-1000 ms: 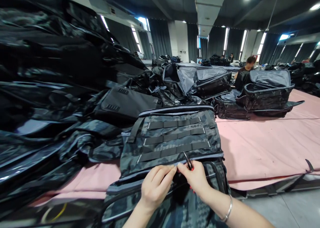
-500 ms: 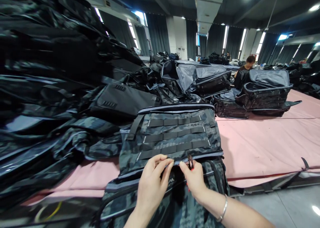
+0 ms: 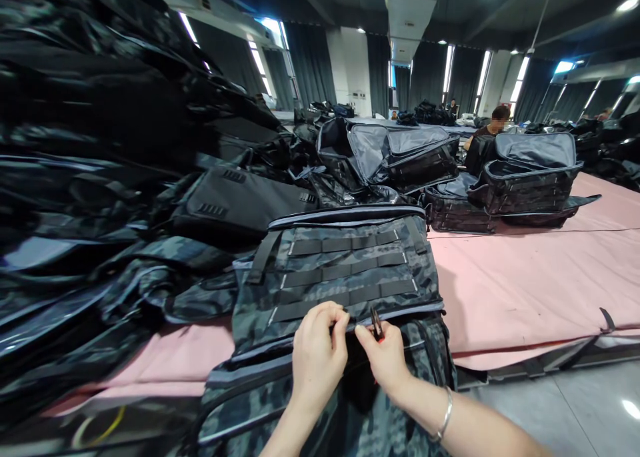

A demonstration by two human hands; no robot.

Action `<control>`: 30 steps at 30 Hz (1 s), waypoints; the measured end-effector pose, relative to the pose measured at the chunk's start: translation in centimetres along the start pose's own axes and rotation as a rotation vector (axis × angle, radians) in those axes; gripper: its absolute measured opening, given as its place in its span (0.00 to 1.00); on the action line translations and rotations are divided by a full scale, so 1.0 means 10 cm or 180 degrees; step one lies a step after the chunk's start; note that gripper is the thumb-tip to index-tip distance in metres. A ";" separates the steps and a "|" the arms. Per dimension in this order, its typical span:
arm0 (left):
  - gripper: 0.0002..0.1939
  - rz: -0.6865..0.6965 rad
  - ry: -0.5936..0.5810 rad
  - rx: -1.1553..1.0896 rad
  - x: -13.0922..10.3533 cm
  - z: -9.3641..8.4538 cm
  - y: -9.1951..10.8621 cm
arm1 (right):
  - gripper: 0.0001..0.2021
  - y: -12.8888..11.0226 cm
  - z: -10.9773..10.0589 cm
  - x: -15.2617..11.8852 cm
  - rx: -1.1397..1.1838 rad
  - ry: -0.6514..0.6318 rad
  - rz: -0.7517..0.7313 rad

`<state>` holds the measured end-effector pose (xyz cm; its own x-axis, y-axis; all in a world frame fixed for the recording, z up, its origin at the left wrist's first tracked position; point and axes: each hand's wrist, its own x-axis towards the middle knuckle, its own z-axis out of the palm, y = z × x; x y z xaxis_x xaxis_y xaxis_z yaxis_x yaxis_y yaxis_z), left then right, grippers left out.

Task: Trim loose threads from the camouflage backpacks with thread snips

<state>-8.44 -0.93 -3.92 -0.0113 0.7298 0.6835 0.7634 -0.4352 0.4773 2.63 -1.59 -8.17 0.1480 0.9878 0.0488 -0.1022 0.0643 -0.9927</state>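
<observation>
In front of me a dark camouflage bag (image 3: 345, 260) stands on the table, with rows of webbing across its panel and a grey-trimmed edge below them. My left hand (image 3: 320, 350) is closed in a pinch at that edge, near the middle; what lies between thumb and fingertips is too small to make out. Close beside it, my right hand (image 3: 385, 360) is wrapped round small snips (image 3: 376, 323) with dark blades pointing up and a bit of red at the handle. Its thumb rests on the trimmed edge. The palm hides most of the snips' handle.
Dark bags (image 3: 90, 110) rise in a tall heap on the left. Open grey-lined bags (image 3: 530, 183) stand at the back right on the pink-covered table (image 3: 540, 277). A person (image 3: 493, 127) is behind them. Grey floor (image 3: 575, 410) shows at lower right.
My left hand has shifted slightly right and up along the edge, and its fingers have curled in more. The right hand with the snips has barely moved. The view has shifted a little.
</observation>
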 end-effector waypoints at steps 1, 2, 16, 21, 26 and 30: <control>0.09 -0.0017 0.0034 -0.0171 0.00 -0.03 0.00 | 0.15 0.00 0.00 0.00 0.0002 0.0003 0.0001; 0.09 -0.0043 0.0047 -0.0342 0.00 -0.06 -0.01 | 0.15 0.00 0.00 0.01 0.0008 -0.0001 0.0003; 0.21 0.0496 -0.0120 0.0485 -0.13 -0.37 -0.28 | 0.17 -0.07 -0.02 -0.01 0.0179 -0.0213 -0.0008; 0.27 0.1255 -0.0935 0.1243 -0.02 -0.23 -0.22 | 0.16 -0.30 -0.13 -0.11 0.0053 -0.0648 -0.0306; 0.09 0.1297 -0.0998 0.1627 -0.02 -0.10 -0.12 | 0.17 -0.44 -0.66 -0.42 -0.0601 -0.0784 -0.0402; 0.02 0.1236 -0.0990 0.1908 -0.11 -0.05 -0.08 | 0.20 -0.16 -1.32 -0.54 -0.1305 -0.0150 -0.0439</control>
<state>-9.42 -1.63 -4.74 0.4423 0.7364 0.5120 0.8954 -0.3951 -0.2052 15.02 -8.89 -8.31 0.0868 0.9799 0.1794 0.3160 0.1437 -0.9378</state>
